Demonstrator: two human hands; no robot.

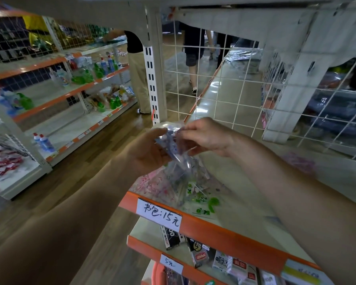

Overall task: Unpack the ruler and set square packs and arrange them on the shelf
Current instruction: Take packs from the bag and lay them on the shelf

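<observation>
Left hand (146, 151) cups pack (173, 146) from beneath; right hand (206, 136) pinches its top edge. Pack long axis slants down to shelf (214, 229) just below, other packs (193, 194) lying there.

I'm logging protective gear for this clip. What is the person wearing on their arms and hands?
No gloves on the left hand or right hand. Left forearm and right forearm are uncovered as far as the picture reaches: no sleeve, watch or bracelet in view.
</observation>
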